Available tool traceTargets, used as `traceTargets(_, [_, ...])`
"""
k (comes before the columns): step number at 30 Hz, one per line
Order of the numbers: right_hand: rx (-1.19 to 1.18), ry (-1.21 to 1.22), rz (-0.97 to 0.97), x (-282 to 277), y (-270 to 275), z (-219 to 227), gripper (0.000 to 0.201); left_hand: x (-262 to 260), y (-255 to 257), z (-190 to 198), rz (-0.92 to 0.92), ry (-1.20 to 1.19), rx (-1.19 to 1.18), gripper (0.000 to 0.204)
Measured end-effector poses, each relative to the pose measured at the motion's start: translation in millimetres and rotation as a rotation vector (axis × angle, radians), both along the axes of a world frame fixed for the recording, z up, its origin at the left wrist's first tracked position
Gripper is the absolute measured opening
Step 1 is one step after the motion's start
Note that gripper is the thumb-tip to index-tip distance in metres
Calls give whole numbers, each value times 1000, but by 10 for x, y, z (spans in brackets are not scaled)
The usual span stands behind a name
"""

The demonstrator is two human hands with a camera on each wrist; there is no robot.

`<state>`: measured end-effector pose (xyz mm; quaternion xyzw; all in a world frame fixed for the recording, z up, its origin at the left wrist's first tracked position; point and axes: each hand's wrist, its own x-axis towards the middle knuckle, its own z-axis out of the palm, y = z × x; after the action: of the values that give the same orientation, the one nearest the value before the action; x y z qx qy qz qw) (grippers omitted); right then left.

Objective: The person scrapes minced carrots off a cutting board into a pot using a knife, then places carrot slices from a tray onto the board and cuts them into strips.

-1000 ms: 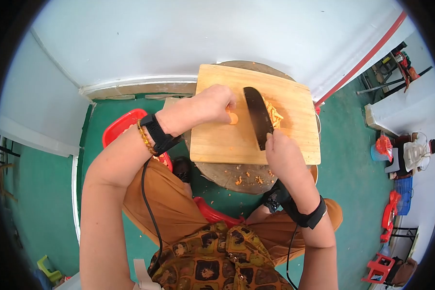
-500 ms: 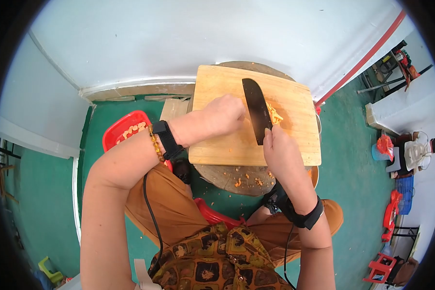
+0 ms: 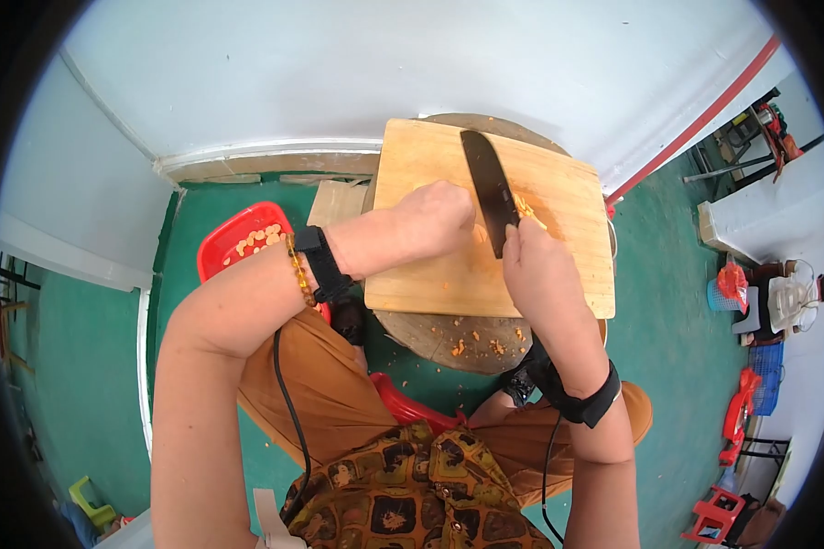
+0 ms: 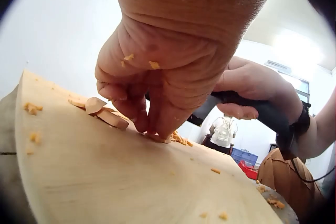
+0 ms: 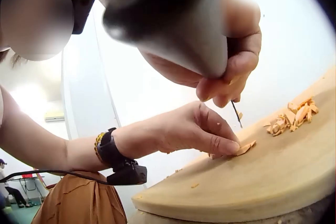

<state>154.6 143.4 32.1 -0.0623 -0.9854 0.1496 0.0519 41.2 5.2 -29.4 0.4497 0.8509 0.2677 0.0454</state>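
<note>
A wooden cutting board point(image 3: 412, 284) lies on a round wooden block. Over its middle the left hand point(image 3: 435, 220) has its fingers curled down; in the left wrist view this hand point(image 4: 163, 82) pinches thin orange slices point(image 5: 244, 148) against the board. Several more slices point(image 4: 107, 116) lie beside its fingertips. The right hand point(image 3: 538, 265) grips the handle of a dark-bladed knife point(image 3: 490, 188), its blade just right of the left hand. Cut orange strips point(image 5: 294, 117) are heaped on the board beyond the blade, partly hidden by it in the head view.
A red basin point(image 3: 212, 249) with orange pieces stands on the green floor at the left. Orange crumbs lie on the round block point(image 3: 430, 339) at the board's near edge. A white wall point(image 3: 339, 73) rises behind. Baskets and a red stool point(image 3: 716, 514) are at the far right.
The left hand has moved right, close to the blade, and now covers the spot where an orange round showed. The knife has shifted slightly away from the body, still in the right hand.
</note>
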Motion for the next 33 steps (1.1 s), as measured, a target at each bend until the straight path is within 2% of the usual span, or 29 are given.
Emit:
traceTargets(3, [-5, 42, 5, -4, -22, 48, 22, 26, -5, 14, 31, 3, -15, 14])
traceTargets(7, [-28, -82, 15, -42, 33, -209, 23, 58, -16, 75, 10, 29, 8, 13])
traceTargets(12, [-45, -45, -20, -34, 17, -45, 24, 52, -13, -3, 52, 57, 7, 12])
traceTargets(15, [-87, -21, -26, -42, -12, -27, 24, 79, -40, 74, 79, -50, -11, 12])
traceTargets(18, [-2, -82, 2, -35, -54, -184, 23, 52, -49, 55, 13, -49, 43, 13])
traceTargets(24, [-28, -73, 5, -48, -24, -167, 22, 76, -48, 16, 14, 26, 26, 13])
traceTargets(31, [115, -77, 66, -135, -155, -190, 15, 66, 13, 64, 30, -22, 4, 14])
traceTargets(33, [53, -48, 77, -175, -44, -203, 17, 57, -2, 23, 28, -21, 31, 15])
